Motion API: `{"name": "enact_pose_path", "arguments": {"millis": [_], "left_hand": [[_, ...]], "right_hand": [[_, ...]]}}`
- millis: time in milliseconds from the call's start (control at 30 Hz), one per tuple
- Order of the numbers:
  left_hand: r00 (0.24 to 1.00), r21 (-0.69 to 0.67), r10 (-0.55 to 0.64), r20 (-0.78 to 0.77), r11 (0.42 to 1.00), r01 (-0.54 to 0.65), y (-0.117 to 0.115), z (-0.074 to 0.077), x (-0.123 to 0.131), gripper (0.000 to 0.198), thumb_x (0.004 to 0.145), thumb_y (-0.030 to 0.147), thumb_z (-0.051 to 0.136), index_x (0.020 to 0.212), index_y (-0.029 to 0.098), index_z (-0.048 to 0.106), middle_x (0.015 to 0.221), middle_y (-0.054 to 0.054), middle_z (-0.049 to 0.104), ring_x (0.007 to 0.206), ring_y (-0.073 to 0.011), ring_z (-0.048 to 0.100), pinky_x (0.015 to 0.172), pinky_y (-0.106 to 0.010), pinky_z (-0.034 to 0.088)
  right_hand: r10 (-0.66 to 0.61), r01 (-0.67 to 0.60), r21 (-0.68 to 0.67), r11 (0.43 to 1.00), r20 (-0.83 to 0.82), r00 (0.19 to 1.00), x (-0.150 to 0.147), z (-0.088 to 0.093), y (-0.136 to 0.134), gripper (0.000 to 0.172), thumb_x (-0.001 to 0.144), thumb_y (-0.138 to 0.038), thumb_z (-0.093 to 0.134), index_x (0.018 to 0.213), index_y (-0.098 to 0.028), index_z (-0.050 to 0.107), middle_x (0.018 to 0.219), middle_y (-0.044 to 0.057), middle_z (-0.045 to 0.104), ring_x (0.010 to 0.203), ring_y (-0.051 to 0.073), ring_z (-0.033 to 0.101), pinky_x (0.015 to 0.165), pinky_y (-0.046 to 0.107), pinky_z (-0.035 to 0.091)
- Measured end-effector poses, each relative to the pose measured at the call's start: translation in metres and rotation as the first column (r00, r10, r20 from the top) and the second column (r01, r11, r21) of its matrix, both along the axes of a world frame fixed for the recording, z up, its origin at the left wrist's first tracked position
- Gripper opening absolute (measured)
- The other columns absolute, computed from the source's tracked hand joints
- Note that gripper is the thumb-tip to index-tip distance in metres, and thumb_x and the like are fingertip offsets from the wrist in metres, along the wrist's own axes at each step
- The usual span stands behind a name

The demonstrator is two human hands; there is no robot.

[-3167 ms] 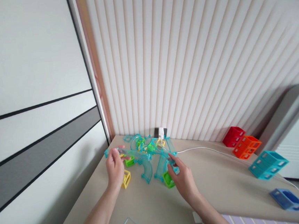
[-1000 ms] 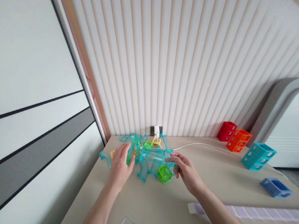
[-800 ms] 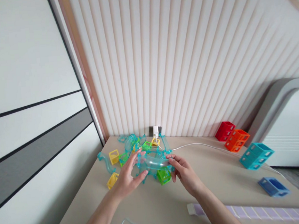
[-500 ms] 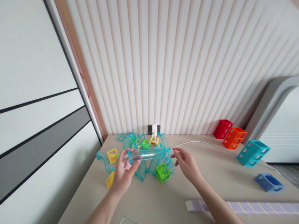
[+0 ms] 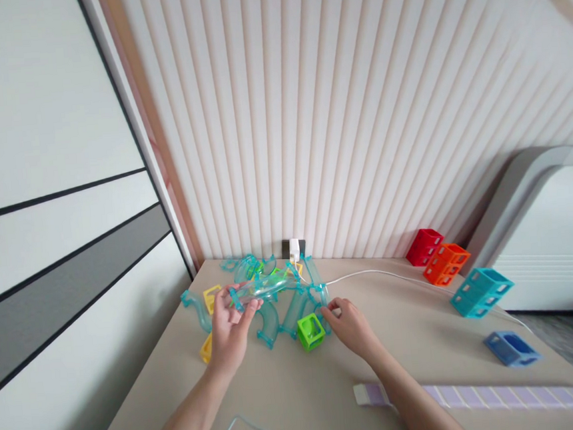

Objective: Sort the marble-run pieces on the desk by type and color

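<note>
My left hand [image 5: 231, 330] is closed around one end of a clear teal-edged marble-run track piece [image 5: 267, 285], raised over a pile of similar parts. The piece tilts up towards the right. My right hand [image 5: 349, 326] is low, right of the green cube block [image 5: 311, 332], its thumb and fingers drawn together beside teal parts. Whether something is between those fingertips is hidden. Below the held piece lie a curved teal track [image 5: 269, 327] and a straight teal track [image 5: 295, 313]. A yellow cube block [image 5: 206, 348] sits partly behind my left wrist.
On the right stand red [image 5: 424, 246], orange [image 5: 446, 263] and teal blocks [image 5: 481, 293], with a blue block [image 5: 512, 348] nearer. A lilac segmented strip [image 5: 498, 397] lies along the front. A white charger [image 5: 294, 249] is plugged in at the wall, its cable running right.
The track piece in my left hand has swung, its right end rising and moving away from my right hand. My right hand has dropped slightly towards the green cube, its fingers drawing together.
</note>
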State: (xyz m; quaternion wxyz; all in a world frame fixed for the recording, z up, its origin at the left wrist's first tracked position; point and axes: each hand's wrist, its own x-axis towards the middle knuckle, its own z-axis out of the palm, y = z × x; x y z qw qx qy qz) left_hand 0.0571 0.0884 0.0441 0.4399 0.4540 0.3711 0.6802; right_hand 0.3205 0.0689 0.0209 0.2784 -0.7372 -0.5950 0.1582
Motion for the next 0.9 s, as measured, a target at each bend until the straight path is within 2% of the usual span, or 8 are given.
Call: {"name": "enact_pose_path", "arguments": {"millis": [100,167,267,367,467,567,700,900], "left_hand": [[0.996,0.033,0.081,0.026,0.996,-0.082,0.002,0.002,-0.001,0.047,0.079,0.038,0.082,0.110,0.026,0.049,0.120,-0.004,0.063,0.076,-0.0139,0.074,0.082,-0.035,0.063],[0.993,0.040,0.109,0.040,0.993,-0.111,0.003,0.003,-0.003,0.048,0.078,0.038,0.082,0.111,0.027,0.048,0.120,-0.004,0.062,0.075,-0.0137,0.073,0.080,-0.034,0.063],[0.992,0.032,0.119,0.039,0.992,-0.120,0.004,0.004,-0.004,0.047,0.080,0.038,0.080,0.112,0.027,0.047,0.119,-0.005,0.061,0.074,-0.0137,0.072,0.076,-0.032,0.063],[0.993,0.026,0.114,0.033,0.993,-0.115,0.003,0.005,-0.004,0.046,0.081,0.039,0.079,0.112,0.027,0.047,0.120,-0.005,0.060,0.076,-0.0145,0.073,0.074,-0.032,0.062],[0.991,0.024,0.124,0.045,0.992,-0.125,0.001,0.007,-0.002,0.048,0.079,0.041,0.081,0.111,0.026,0.048,0.119,-0.006,0.060,0.081,-0.0169,0.073,0.075,-0.033,0.062],[0.988,0.021,0.144,0.054,0.989,-0.145,0.000,0.008,-0.001,0.050,0.078,0.044,0.081,0.111,0.025,0.049,0.118,-0.006,0.061,0.080,-0.0174,0.073,0.075,-0.035,0.062],[0.984,0.020,0.168,0.062,0.985,-0.170,0.001,0.009,-0.001,0.052,0.077,0.045,0.082,0.113,0.025,0.050,0.116,-0.006,0.064,0.080,-0.0177,0.073,0.075,-0.035,0.062],[0.978,0.009,0.186,0.098,0.982,-0.188,0.001,0.013,-0.003,0.052,0.076,0.044,0.083,0.112,0.024,0.051,0.117,-0.007,0.063,0.090,-0.0203,0.072,0.079,-0.035,0.062]], "right_hand": [[0.009,-0.008,-0.018,1.000,0.039,0.999,0.002,0.009,-0.001,0.027,0.092,-0.046,0.057,0.085,-0.023,0.068,0.093,0.009,0.073,0.076,0.024,0.070,0.073,0.033,0.049],[0.010,-0.009,-0.018,1.000,0.069,0.998,0.003,0.019,0.004,0.028,0.095,-0.047,0.055,0.096,-0.022,0.069,0.103,0.011,0.072,0.086,0.025,0.071,0.079,0.035,0.049],[0.014,-0.012,-0.016,1.000,0.108,0.994,0.003,0.035,0.029,0.031,0.097,-0.044,0.056,0.114,-0.021,0.066,0.119,0.014,0.068,0.112,0.031,0.065,0.094,0.040,0.047],[0.031,-0.023,-0.078,0.997,0.110,0.993,0.002,0.042,0.065,0.037,0.097,-0.042,0.061,0.124,-0.016,0.063,0.120,0.015,0.068,0.117,0.030,0.063,0.100,0.045,0.047],[0.053,-0.039,-0.175,0.984,0.079,0.995,-0.001,0.037,0.096,0.037,0.098,-0.040,0.065,0.127,-0.017,0.061,0.124,0.010,0.066,0.110,0.026,0.066,0.095,0.047,0.054],[0.052,-0.041,-0.236,0.971,0.041,0.998,-0.003,0.027,0.110,0.035,0.099,-0.036,0.065,0.128,-0.018,0.061,0.128,0.009,0.064,0.107,0.024,0.067,0.091,0.046,0.057],[0.024,-0.025,-0.242,0.970,-0.006,1.000,-0.001,0.018,0.113,0.034,0.099,-0.035,0.065,0.129,-0.018,0.061,0.129,0.009,0.064,0.107,0.024,0.067,0.090,0.045,0.058],[-0.039,0.028,-0.159,0.987,-0.067,0.997,-0.002,0.013,0.111,0.034,0.099,-0.035,0.064,0.129,-0.018,0.061,0.129,0.009,0.064,0.106,0.024,0.067,0.090,0.045,0.058]]}}
